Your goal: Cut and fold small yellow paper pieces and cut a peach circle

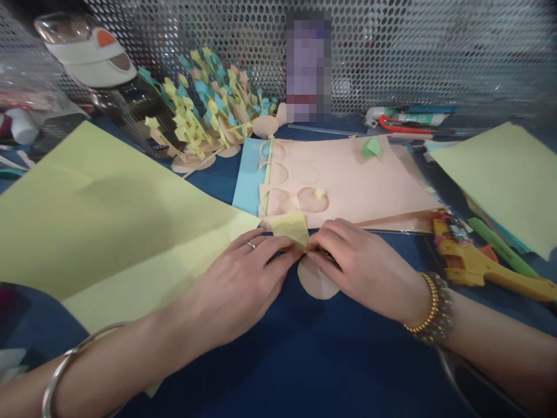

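My left hand [243, 284] and my right hand [361, 267] meet at the middle of the blue table top [278, 371]. Their fingertips pinch a small yellow paper strip [289, 227], and the pinched part is partly hidden. Under my right fingers lies a peach paper circle [315, 278]. Just beyond my hands is a peach paper sheet [348, 180] with round cut-outs. A large pale yellow sheet [104, 220] runs beneath my left hand.
A heap of curled yellow, blue and peach paper shapes [209, 101] stands at the back, before a perforated metal panel [413, 52]. On the right are a yellow glue gun [478, 261] and a pale yellow sheet [505, 180]. Red-handled scissors [391, 123] lie behind.
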Demonstrator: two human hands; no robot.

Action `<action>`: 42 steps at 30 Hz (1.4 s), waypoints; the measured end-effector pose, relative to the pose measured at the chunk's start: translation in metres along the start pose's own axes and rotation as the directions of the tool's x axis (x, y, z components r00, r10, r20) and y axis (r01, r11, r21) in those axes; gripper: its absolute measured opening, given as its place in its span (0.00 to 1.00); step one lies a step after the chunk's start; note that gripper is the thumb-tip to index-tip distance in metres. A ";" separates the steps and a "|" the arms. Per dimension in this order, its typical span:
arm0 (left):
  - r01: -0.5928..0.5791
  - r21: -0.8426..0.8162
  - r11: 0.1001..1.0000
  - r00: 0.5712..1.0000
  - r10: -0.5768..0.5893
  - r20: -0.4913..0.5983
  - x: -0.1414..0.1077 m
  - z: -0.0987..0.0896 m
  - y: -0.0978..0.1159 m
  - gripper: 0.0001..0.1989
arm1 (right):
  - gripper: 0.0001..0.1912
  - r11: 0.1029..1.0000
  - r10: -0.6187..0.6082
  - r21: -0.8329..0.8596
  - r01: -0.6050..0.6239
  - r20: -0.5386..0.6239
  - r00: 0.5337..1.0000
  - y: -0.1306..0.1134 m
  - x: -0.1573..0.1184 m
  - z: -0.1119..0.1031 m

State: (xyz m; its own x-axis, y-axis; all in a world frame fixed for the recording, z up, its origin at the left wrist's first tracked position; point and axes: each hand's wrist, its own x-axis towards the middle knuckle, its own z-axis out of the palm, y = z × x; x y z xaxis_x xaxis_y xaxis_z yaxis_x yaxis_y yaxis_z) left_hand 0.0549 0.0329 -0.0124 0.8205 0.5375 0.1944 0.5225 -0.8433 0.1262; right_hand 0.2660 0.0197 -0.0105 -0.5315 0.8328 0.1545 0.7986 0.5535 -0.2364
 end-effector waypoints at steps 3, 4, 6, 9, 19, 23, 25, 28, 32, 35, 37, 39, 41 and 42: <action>0.005 -0.006 1.000 1.000 -0.006 -0.025 0.002 0.000 -0.001 0.16 | 0.10 0.997 -0.038 -0.064 0.039 0.007 0.999 0.000 0.000 0.000; 0.007 -0.005 1.000 1.000 -0.007 -0.027 0.003 0.000 -0.001 0.16 | 0.10 0.997 -0.041 -0.071 0.042 0.011 0.999 -0.001 0.000 0.001; 0.008 0.005 1.000 1.000 -0.008 -0.019 0.004 0.000 -0.001 0.16 | 0.10 0.997 -0.031 -0.064 0.032 0.022 0.999 -0.001 0.000 0.001; -0.004 0.044 0.999 1.000 0.003 0.015 0.004 0.000 0.000 0.17 | 0.11 0.999 -0.008 -0.041 0.009 0.030 1.000 -0.001 0.000 0.001; -0.041 0.083 0.996 0.998 0.045 -0.044 0.003 0.004 0.001 0.15 | 0.09 0.999 -0.003 -0.035 0.005 0.057 0.998 0.000 -0.001 0.002; 0.048 0.031 0.998 0.992 -0.044 -0.118 0.010 0.007 -0.002 0.10 | 0.08 0.999 0.009 -0.032 -0.007 0.060 0.998 0.000 0.000 0.002; 0.072 0.051 0.996 0.993 -0.067 -0.102 0.013 0.008 -0.003 0.11 | 0.08 0.999 0.010 -0.047 -0.006 0.072 0.997 0.000 0.000 0.002; 0.080 0.068 0.994 0.994 -0.074 -0.082 0.015 0.009 -0.002 0.10 | 0.08 0.998 0.021 -0.060 -0.017 0.071 0.997 -0.001 0.000 0.001; 0.085 0.083 0.993 0.996 -0.081 -0.042 0.014 0.010 -0.001 0.07 | 0.07 0.997 0.002 -0.071 -0.002 0.007 1.000 -0.003 0.000 0.001; 0.096 0.075 0.993 0.995 -0.093 -0.042 0.013 0.010 0.000 0.07 | 0.07 0.994 -0.032 -0.109 0.031 -0.013 0.999 -0.003 0.000 0.001; 0.096 0.066 0.993 0.995 -0.093 -0.047 0.013 0.010 0.000 0.07 | 0.06 0.990 -0.049 -0.137 0.047 -0.011 0.999 -0.003 0.000 0.001; 0.097 0.059 0.993 0.994 -0.095 -0.049 0.013 0.010 0.000 0.08 | 0.06 0.985 -0.061 -0.164 0.058 -0.010 0.998 -0.003 0.000 0.001; 0.101 0.049 0.994 0.994 -0.098 -0.047 0.014 0.011 -0.001 0.07 | 0.06 0.979 -0.073 -0.191 0.070 -0.010 0.997 -0.003 -0.001 0.001; 0.106 0.040 0.994 0.994 -0.104 -0.045 0.014 0.011 -0.001 0.07 | 0.06 0.976 -0.078 -0.203 0.074 -0.008 0.997 -0.004 -0.001 0.001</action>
State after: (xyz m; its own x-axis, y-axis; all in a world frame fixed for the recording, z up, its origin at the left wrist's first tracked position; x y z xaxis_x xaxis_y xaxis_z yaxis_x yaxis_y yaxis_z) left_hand 0.0685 0.0413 -0.0202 0.7502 0.6222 0.2240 0.6155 -0.7808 0.1072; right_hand 0.2632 0.0169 -0.0108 -0.5897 0.7874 0.1796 0.7975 0.6028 -0.0244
